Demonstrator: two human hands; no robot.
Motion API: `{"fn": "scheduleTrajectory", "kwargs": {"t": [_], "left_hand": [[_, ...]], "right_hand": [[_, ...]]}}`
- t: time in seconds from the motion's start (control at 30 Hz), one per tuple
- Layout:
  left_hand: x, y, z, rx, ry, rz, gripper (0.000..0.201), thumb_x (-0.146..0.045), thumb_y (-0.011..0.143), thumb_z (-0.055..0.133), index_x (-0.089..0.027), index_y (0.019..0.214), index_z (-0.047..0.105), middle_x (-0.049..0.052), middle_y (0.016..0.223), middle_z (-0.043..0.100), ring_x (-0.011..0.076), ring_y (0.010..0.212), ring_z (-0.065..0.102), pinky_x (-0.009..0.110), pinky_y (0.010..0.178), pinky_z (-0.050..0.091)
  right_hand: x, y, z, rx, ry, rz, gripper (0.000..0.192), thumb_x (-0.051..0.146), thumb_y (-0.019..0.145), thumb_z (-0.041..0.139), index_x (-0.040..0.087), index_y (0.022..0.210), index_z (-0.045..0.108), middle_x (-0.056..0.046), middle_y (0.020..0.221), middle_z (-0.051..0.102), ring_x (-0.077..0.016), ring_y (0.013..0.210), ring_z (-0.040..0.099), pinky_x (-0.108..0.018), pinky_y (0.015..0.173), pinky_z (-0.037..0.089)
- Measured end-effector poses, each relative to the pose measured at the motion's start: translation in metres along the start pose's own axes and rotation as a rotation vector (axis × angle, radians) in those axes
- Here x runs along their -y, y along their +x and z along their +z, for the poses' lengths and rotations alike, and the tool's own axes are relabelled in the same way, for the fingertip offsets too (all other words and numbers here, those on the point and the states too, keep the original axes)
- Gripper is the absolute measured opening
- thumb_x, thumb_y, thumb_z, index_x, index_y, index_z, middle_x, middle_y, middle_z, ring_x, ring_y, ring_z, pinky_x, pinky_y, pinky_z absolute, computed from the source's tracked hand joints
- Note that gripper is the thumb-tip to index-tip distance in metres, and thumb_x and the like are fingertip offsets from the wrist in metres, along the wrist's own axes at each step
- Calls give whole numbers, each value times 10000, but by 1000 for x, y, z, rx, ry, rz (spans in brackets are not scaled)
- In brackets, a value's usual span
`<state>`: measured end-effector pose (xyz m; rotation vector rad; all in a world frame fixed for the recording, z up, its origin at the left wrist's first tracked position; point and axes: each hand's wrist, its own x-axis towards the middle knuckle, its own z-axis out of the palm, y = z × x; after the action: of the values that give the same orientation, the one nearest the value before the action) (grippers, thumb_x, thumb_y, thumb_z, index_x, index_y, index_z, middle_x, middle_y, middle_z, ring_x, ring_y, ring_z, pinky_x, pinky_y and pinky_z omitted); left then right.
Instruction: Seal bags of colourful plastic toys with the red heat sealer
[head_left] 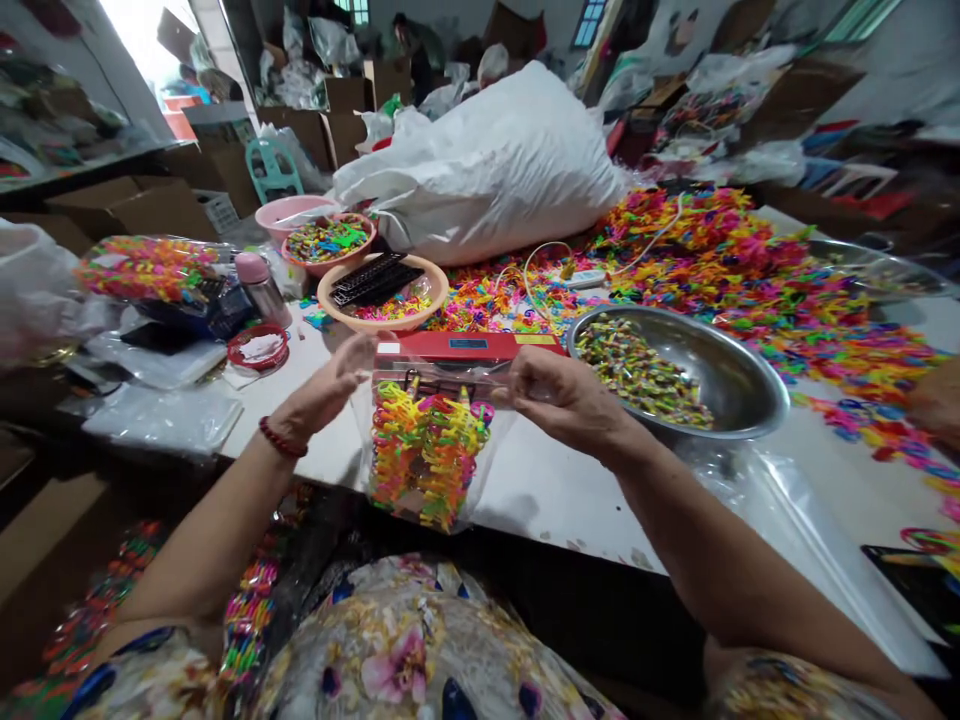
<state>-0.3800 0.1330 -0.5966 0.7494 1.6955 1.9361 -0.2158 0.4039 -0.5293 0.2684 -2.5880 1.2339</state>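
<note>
A clear plastic bag (431,455) packed with rows of colorful small plastic pieces hangs over the table's front edge, its top lying against a long red bar-shaped machine, apparently a bag sealer (480,346). At the bag's upper left corner is my left hand (336,385), its fingers fairly straight and pinching the film edge; they are slightly blurred. My right hand (562,397) is closed, gripping the upper right corner between thumb and curled fingers. Inside the bag, dark racks show near the top.
Right of the sealer stands a steel bowl (739,385) of small wrapped items. Behind lie a colorful heap of pieces (697,250) and a big white sack (495,160). Leftward are an orange basin (360,322), a flask (262,290) and a red dish (259,362). Plastic sheets (802,540) lie right.
</note>
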Motion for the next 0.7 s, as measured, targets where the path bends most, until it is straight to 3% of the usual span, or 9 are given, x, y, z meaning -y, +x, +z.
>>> {"fn": "scheduleTrajectory", "kwargs": {"t": [0.1,0.17,0.23,0.33,0.43,0.53,0.7], "left_hand": [[14,11,19,223,-128,-157,712,-614,638,836,-197,1198,695,141,1299,645,365,1303,516,469,1070,438],[17,19,32,238,-139,-186,496,-536,742,791,-174,1078,749,126,1177,706,314,1194,599,425,1037,466],[21,24,44,147,-174,-156,388,-518,787,758,-161,940,765,106,1023,742,250,1008,665,361,923,521],[31,28,62,-20,-294,-80,338,-486,761,796,-162,842,739,61,843,736,171,765,662,277,739,536],[39,27,80,-192,-390,-22,311,-468,755,808,-177,813,712,21,758,709,132,646,630,241,646,520],[39,21,96,-268,-419,-12,318,-465,739,821,-176,804,705,16,748,701,127,635,627,232,626,517],[19,10,113,-327,-507,-56,281,-373,693,857,-161,760,685,22,732,701,132,659,641,246,676,539]], "right_hand": [[-5,2,5,-24,153,76,208,254,830,637,182,712,482,18,687,492,-106,624,434,-236,597,352],[-12,3,7,-72,275,120,181,262,797,678,179,740,527,16,709,514,-113,646,464,-243,620,388],[-22,0,8,-237,372,166,176,279,756,741,194,859,626,5,797,563,-125,697,503,-256,661,440],[-40,-10,14,-495,525,313,565,353,681,841,295,1210,653,-24,1109,632,-167,853,588,-299,758,511],[-52,-25,28,-436,678,543,805,442,586,909,265,1319,627,-75,1275,637,-249,1020,630,-373,881,525],[-54,-38,44,-326,762,666,722,503,620,890,237,1261,689,-90,1265,673,-296,1138,620,-420,974,498],[-52,-47,49,-403,662,486,370,549,769,778,250,987,799,-47,1200,713,-267,1200,610,-395,1071,448]]}}
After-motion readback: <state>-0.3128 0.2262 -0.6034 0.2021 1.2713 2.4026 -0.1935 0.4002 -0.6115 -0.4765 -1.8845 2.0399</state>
